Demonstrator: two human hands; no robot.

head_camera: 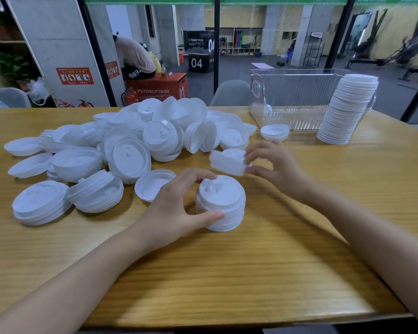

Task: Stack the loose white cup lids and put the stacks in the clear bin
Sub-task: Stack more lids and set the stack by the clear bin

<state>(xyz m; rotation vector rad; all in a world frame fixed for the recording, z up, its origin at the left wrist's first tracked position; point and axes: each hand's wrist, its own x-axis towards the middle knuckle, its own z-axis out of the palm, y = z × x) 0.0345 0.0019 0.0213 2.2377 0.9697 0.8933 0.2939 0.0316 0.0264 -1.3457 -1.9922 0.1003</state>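
Gripping, with left hand [176, 208] curled round it, 1 short lid stack [221, 203] standing on wooden table [251, 273]. Pinching, with right hand [273, 165], between thumb and fingers, a blurred, tilted lid bundle [228, 161] just behind that stack. Lying heaped at left: loose lid pile [135, 141]. Standing at far right: clear bin [295, 97], with 1 tall lid stack [348, 109] rising at its near right corner and 1 upturned lid [274, 132] just before it.
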